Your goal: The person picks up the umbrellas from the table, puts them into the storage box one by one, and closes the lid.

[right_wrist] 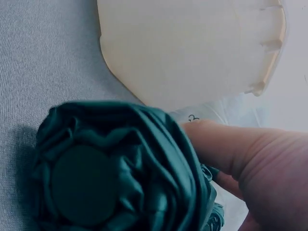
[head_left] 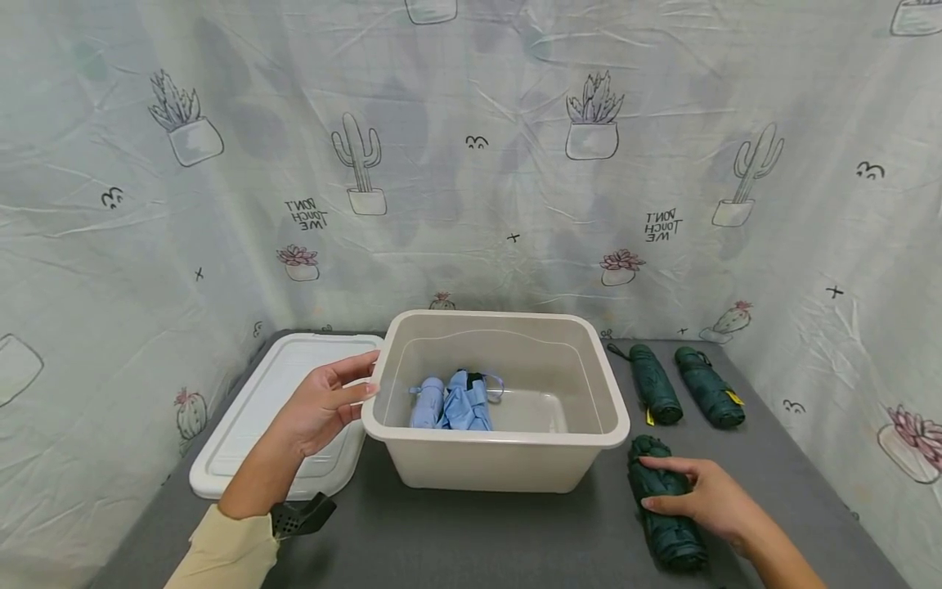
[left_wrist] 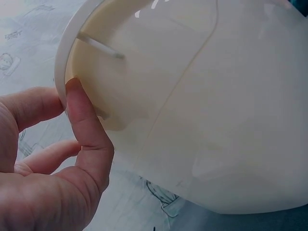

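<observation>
A beige plastic bin (head_left: pixel 486 465) stands open on the dark grey table. My left hand (head_left: pixel 325 405) pinches its left rim between thumb and fingers, as the left wrist view shows close up. Inside the bin lie light blue folded umbrellas (head_left: pixel 468 407) on the left part of the floor. To the right of the bin, my right hand (head_left: pixel 710 497) grips a dark green folded umbrella (head_left: pixel 671 540) from its right side, thumb and fingers around its upper half. The round end of this umbrella (right_wrist: pixel 84 185) faces the camera in the right wrist view.
A white lid (head_left: pixel 253 438) lies flat left of the bin, partly behind my left forearm. Two more green folded umbrellas, one nearer the bin (head_left: pixel 655 384) and one farther right (head_left: pixel 708 386), lie at the back right. A cactus-print curtain (head_left: pixel 471 204) encloses the table.
</observation>
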`<state>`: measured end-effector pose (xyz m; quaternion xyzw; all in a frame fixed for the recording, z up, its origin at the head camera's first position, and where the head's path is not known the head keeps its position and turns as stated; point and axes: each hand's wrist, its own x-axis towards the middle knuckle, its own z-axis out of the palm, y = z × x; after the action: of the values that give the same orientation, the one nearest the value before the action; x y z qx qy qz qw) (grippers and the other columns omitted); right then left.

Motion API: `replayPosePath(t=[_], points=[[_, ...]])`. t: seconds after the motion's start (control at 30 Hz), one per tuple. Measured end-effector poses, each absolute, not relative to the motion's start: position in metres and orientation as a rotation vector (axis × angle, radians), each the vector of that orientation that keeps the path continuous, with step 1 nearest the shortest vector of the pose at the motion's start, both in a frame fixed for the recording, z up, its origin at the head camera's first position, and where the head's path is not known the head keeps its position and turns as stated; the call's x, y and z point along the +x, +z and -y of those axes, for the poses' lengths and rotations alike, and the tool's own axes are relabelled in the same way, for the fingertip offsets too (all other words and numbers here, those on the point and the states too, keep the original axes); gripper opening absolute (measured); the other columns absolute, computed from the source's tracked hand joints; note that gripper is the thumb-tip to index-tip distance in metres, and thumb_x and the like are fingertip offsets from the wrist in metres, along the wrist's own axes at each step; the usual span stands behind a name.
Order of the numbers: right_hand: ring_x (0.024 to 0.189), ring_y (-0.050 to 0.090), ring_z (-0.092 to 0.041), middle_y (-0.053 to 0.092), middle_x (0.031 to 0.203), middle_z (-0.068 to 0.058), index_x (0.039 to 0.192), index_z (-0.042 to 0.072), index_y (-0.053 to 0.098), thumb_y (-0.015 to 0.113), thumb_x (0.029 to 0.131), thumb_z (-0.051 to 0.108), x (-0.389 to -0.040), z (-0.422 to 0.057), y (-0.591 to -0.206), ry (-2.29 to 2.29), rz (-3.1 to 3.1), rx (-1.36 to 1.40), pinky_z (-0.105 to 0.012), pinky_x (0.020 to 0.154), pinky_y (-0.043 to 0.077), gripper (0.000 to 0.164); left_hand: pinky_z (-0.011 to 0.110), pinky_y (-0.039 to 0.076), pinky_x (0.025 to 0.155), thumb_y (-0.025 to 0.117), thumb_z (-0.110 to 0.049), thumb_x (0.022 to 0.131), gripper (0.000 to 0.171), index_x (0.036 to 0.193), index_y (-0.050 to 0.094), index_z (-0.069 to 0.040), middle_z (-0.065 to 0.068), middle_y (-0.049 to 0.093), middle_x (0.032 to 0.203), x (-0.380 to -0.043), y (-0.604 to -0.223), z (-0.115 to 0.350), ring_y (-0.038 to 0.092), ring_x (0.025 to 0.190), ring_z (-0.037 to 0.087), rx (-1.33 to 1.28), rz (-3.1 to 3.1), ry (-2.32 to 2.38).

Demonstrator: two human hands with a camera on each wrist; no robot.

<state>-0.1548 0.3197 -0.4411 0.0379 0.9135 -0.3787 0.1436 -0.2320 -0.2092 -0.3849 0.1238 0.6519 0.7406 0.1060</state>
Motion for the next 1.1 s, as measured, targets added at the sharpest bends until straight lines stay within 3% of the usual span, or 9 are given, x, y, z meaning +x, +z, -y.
replayPosePath(t=[0.37,0.6,0.8,0.87,0.93,1.0,1.1], points=[[0.141,0.034,-0.058,0.040,0.159,-0.025,0.144,0.015,0.061,0.089,0.077,0.041,-0.156,-0.320,-0.437,-1.219,-2.585,0.185,-0.068,0.102,0.045,0.077,0.038,0.062,0.089,0.066,-0.001,0.097,0.065,0.155,0.037,0.005,0.012,0.059,0.128,-0.232,-0.384,0.209,0.072,0.107,0.020,0.362,-1.915,2.183],[0.141,0.030,-0.052,0.029,0.165,-0.025,0.149,0.015,0.055,0.087,0.082,0.036,-0.157,-0.319,-0.423,-1.341,-2.504,0.183,-0.046,0.091,0.055,0.077,0.036,0.062,0.088,0.067,-0.002,0.097,0.065,0.155,0.038,0.005,0.011,0.059,0.128,-0.231,-0.382,0.209,0.071,0.107,0.020,0.360,-1.925,2.183],[0.142,0.025,-0.050,0.022,0.165,-0.028,0.152,0.014,0.050,0.084,0.085,0.033,-0.160,-0.321,-0.405,-1.438,-2.436,0.187,-0.038,0.085,0.056,0.078,0.034,0.062,0.087,0.066,-0.001,0.098,0.065,0.155,0.036,0.006,0.010,0.060,0.127,-0.231,-0.382,0.209,0.071,0.106,0.019,0.364,-1.906,2.190],[0.135,0.035,-0.044,0.023,0.164,-0.028,0.153,0.015,0.050,0.083,0.086,0.033,-0.161,-0.321,-0.400,-1.445,-2.439,0.172,-0.037,0.082,0.056,0.077,0.035,0.062,0.087,0.065,-0.001,0.098,0.064,0.155,0.037,0.006,0.010,0.060,0.126,-0.231,-0.382,0.209,0.071,0.106,0.019,0.366,-1.908,2.190],[0.108,0.052,-0.032,0.024,0.163,-0.029,0.154,0.016,0.049,0.082,0.087,0.033,-0.163,-0.321,-0.396,-1.462,-2.435,0.147,-0.035,0.073,0.055,0.076,0.035,0.062,0.088,0.065,-0.001,0.098,0.064,0.155,0.037,0.006,0.011,0.060,0.127,-0.231,-0.382,0.209,0.071,0.107,0.019,0.367,-1.913,2.186],[0.084,0.052,-0.019,0.025,0.163,-0.028,0.154,0.016,0.048,0.081,0.088,0.031,-0.165,-0.320,-0.391,-1.483,-2.432,0.112,-0.033,0.066,0.052,0.075,0.036,0.062,0.088,0.065,-0.001,0.098,0.064,0.155,0.037,0.005,0.012,0.059,0.129,-0.232,-0.382,0.209,0.071,0.107,0.020,0.366,-1.918,2.184],[0.055,0.032,-0.010,0.024,0.162,-0.029,0.154,0.016,0.048,0.079,0.090,0.029,-0.168,-0.320,-0.383,-1.527,-2.420,0.064,-0.031,0.057,0.047,0.072,0.038,0.062,0.089,0.065,-0.001,0.098,0.064,0.155,0.038,0.004,0.013,0.058,0.131,-0.232,-0.383,0.209,0.071,0.108,0.020,0.356,-1.916,2.184]])
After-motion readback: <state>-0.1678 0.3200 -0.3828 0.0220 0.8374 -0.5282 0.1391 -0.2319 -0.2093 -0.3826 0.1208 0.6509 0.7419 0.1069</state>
